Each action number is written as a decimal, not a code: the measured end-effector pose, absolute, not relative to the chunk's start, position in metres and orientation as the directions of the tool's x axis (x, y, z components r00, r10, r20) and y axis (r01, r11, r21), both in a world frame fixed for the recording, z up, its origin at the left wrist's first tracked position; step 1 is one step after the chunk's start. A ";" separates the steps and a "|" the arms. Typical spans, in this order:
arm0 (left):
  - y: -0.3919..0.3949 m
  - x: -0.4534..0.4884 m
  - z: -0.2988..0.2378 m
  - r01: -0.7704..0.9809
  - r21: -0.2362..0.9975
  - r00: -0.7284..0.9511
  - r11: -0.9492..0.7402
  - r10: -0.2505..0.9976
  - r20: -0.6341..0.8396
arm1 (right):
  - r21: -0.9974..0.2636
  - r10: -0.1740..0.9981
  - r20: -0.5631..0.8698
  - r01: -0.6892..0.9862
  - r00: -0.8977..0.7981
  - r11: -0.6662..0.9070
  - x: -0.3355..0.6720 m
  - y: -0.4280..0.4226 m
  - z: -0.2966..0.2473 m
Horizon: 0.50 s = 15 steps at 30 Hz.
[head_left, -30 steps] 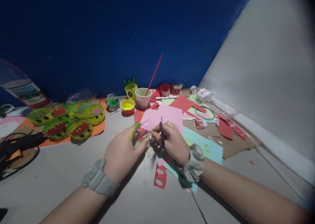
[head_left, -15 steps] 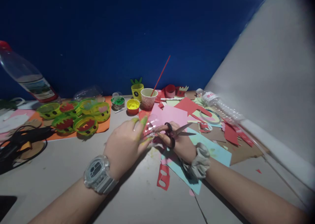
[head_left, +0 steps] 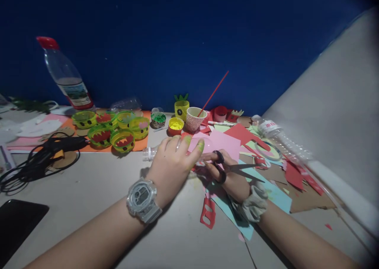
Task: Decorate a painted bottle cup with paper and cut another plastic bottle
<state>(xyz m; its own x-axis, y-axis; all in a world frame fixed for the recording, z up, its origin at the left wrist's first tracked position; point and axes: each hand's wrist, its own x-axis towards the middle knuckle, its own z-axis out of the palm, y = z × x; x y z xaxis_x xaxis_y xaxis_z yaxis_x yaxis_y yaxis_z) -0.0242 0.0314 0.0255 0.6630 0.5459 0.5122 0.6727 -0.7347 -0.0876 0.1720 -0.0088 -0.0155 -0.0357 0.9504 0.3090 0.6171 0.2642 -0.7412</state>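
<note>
My left hand (head_left: 174, 162), wearing a clear digital watch and with yellow-green stains on its fingers, is wrapped over a clear plastic bottle (head_left: 149, 154) lying on its side. The bottle's neck juts out left of the hand, and its other end lies by my right fingers. My right hand (head_left: 229, 170) has dark-handled scissors (head_left: 245, 168) hooked on its fingers, with the blades slightly parted and pointing right, away from the bottle. Its fingertips reach to the bottle; how firmly they press on it is hidden. Pink paper (head_left: 226, 142) lies behind the hands.
Several yellow-green painted rings (head_left: 122, 141) sit on orange paper at left, near black cables (head_left: 44, 162) and a red-capped bottle (head_left: 72, 89). Paint cups (head_left: 175, 125) and a paper cup (head_left: 195, 120) stand behind. Light-blue paper (head_left: 278, 194), red scraps and another plastic bottle (head_left: 284, 142) lie at right.
The view has turned left, so everything appears farther right. The bottle's neck now shows beyond my left hand, whose fingers lie flatter over it. The scissor blades now tilt downward to the right.
</note>
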 end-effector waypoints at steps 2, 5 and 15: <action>0.029 -0.024 0.027 0.663 -0.094 0.669 -0.742 0.532 0.519 | -0.747 0.950 0.307 0.607 -0.046 0.271 0.172 -0.009 -0.016; 0.026 -0.024 0.031 0.646 -0.097 0.677 -0.757 0.509 0.532 | -0.746 0.946 0.318 0.597 -0.070 0.295 0.172 -0.009 -0.015; 0.020 -0.022 0.037 0.650 -0.151 0.687 -0.745 0.491 0.535 | -0.748 0.935 0.348 0.580 -0.072 0.323 0.169 -0.012 -0.013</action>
<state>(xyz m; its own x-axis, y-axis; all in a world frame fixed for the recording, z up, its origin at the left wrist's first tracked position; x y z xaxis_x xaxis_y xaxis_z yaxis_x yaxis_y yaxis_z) -0.0218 0.0195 0.0369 0.6873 0.4912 0.5351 0.6500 -0.7448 -0.1511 0.1694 -0.0116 -0.0135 -0.0721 0.9348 0.3478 0.5805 0.3229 -0.7475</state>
